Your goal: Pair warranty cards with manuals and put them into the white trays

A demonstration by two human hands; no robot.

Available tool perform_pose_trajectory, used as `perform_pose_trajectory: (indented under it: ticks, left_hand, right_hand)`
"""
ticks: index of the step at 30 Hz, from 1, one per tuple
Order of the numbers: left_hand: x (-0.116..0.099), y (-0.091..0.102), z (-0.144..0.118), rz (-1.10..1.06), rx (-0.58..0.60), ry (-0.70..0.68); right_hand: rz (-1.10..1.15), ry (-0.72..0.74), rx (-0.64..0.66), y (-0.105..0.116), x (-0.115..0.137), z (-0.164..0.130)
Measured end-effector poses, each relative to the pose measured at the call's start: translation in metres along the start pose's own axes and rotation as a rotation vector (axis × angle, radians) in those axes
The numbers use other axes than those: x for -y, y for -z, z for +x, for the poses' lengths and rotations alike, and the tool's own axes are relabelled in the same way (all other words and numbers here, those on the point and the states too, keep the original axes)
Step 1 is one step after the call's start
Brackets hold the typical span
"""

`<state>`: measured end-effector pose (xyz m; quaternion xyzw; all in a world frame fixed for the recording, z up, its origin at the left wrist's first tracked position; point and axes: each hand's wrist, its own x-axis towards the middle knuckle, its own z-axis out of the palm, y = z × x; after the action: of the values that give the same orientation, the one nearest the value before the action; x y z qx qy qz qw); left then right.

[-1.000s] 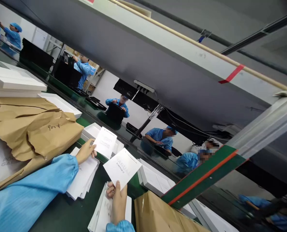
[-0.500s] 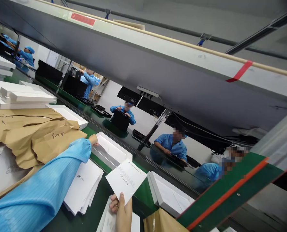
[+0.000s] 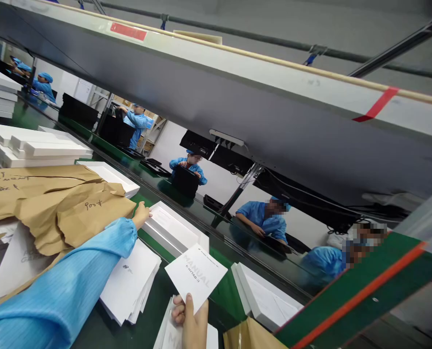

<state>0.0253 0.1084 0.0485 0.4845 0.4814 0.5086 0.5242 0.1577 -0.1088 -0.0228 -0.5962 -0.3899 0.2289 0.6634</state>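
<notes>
A white square paper manual is pinched by the right hand; beyond it, the left hand rests on the open white cardboard box, its fingers hidden. Inserting seems underway: the manual must be carried into that box

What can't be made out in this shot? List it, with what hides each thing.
- Right hand, head view: wrist and palm cut off by the bottom edge.
- Left hand: fingertips hidden behind the white tray rim.
- Manual: small print above the title is too small to read.
- Brown paper: handwriting is too small to read.
</notes>
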Motion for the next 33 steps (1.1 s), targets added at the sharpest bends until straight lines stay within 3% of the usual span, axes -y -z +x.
perform_pose_trajectory:
  ticks: [4,8,10,12,14,18,22,28,33]
  left_hand:
    - [0.002,0.015,-0.020,0.126,0.112,-0.108]
    - [0.022,0.031,-0.060,0.316,0.238,-0.233]
    - [0.037,0.036,-0.079,0.616,0.212,-0.380]
    - [0.050,0.038,-0.094,0.941,0.160,-0.538]
    - [0.057,0.038,-0.102,1.120,0.126,-0.633]
    - [0.058,0.037,-0.104,1.173,0.117,-0.691]
    - [0.056,0.038,-0.102,1.154,0.126,-0.673]
    - [0.057,0.038,-0.102,1.153,0.145,-0.662]
    - [0.054,0.040,-0.100,1.149,0.142,-0.644]
  right_hand:
    - [-0.010,-0.029,0.069,0.008,0.008,0.003]
    - [-0.052,0.012,0.016,0.008,0.034,0.019]
    - [-0.037,0.043,0.014,0.004,0.047,0.037]
    - [0.003,-0.063,0.021,-0.002,0.054,0.062]
    - [0.007,-0.145,0.008,-0.007,0.054,0.088]
    - [0.023,-0.306,-0.036,-0.012,0.041,0.124]
    - [0.086,-0.354,-0.054,-0.011,0.031,0.133]
    - [0.109,-0.339,-0.036,-0.004,0.034,0.119]
    - [0.016,-0.260,0.012,-0.001,0.047,0.081]
